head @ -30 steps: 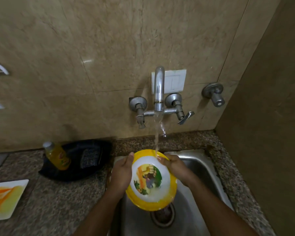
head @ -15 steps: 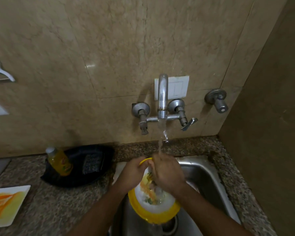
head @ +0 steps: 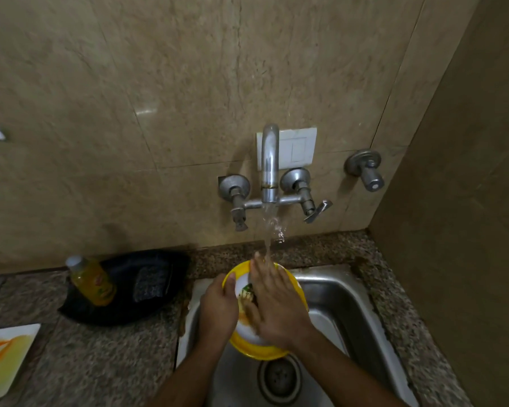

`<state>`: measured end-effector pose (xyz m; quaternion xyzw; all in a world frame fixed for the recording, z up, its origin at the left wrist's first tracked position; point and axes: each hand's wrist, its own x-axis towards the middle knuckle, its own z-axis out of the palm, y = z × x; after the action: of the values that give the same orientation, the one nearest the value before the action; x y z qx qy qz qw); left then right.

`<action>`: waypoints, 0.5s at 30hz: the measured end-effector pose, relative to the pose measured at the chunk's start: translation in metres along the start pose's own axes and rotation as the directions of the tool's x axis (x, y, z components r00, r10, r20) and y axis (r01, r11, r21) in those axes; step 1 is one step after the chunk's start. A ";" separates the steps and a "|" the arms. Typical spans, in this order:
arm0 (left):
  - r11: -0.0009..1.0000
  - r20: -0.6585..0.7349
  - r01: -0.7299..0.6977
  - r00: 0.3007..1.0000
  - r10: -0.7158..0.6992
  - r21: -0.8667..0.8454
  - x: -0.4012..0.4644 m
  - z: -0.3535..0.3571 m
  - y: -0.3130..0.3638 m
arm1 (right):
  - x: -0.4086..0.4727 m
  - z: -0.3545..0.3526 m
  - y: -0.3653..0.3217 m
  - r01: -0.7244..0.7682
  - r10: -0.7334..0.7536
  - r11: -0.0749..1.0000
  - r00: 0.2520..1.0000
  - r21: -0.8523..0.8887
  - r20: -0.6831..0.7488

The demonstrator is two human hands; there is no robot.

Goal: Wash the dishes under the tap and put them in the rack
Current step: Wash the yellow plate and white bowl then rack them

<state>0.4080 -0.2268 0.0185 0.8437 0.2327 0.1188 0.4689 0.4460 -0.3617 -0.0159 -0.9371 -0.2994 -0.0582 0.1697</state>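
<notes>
Yellow-rimmed plate (head: pixel 263 348) is held tilted over the steel sink (head: pixel 344 292), directly under the running tap (head: pixel 269 160); the water stream (head: pixel 267 230) lands on the fingertips of the right hand (head: pixel 276 306) and on the plate's upper part. Left hand (head: pixel 218 309) grips the plate's left rim, thumb hooked over the front edge, remaining fingers curled behind and out of sight. Right hand lies flat on the printed face, fingers straight and together, pressing and holding nothing. Judged step: rubbing the face clean under the flow; racking not yet begun, and no rack is visible in this view. Risks: the plate is wet and supported by a single rim grip, so a hard push from the flat hand could pivot it out of the left fingers and drop it onto the drain (head: pixel 279 377) just below. Water striking the fingers at a slant may splash over the sink's front-left edge onto the granite counter (head: pixel 100 362). Room: the sink basin is open to the right of the plate and below it; the wall taps sit well above the hands, so lifting straight up is limited by the spout. To the left, a dark tray (head: pixel 159 301) with a yellow bottle (head: pixel 91 283) stands near the sink edge, and a square plate (head: pixel 3 356) lies further left, so a leftward carry must pass over these.
</notes>
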 end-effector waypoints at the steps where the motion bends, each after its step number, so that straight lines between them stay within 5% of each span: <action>1: 1.000 -0.018 0.007 1.000 -0.007 -0.001 0.001 0.001 -0.001 | -0.002 0.001 0.001 -0.013 0.013 1.000 1.000 -0.006 0.005; 4: 1.000 -0.066 0.014 0.998 -0.014 0.009 0.000 0.001 0.003 | -0.005 0.004 -0.002 -0.152 0.152 0.988 0.988 0.012 -0.003; 8: 0.998 -0.149 0.050 0.987 -0.056 -0.049 0.000 -0.011 -0.004 | -0.016 0.001 0.009 -0.158 0.157 0.986 0.987 0.045 0.030; 10: 0.994 -0.157 0.073 0.984 -0.086 -0.086 0.003 -0.017 -0.003 | -0.022 -0.001 0.022 -0.247 0.232 0.939 0.969 0.239 0.087; 11: 0.989 -0.154 0.088 0.982 -0.107 -0.122 0.004 -0.019 -0.001 | -0.023 -0.004 0.021 -0.294 0.269 0.845 0.956 0.447 0.120; 13: 0.965 -0.154 0.114 0.976 -0.153 -0.235 0.006 -0.022 0.001 | -0.020 -0.010 0.014 -0.394 0.403 0.382 0.885 0.836 0.233; 15: 0.918 -0.114 0.109 0.980 -0.164 -0.381 0.010 -0.026 0.000 | -0.014 -0.017 0.015 -0.420 0.449 -0.081 0.794 0.904 0.409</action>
<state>0.4058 -0.2022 0.0319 0.7103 0.2974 0.1884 0.6096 0.4435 -0.3869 -0.0070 -0.6181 0.0611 0.2027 0.7570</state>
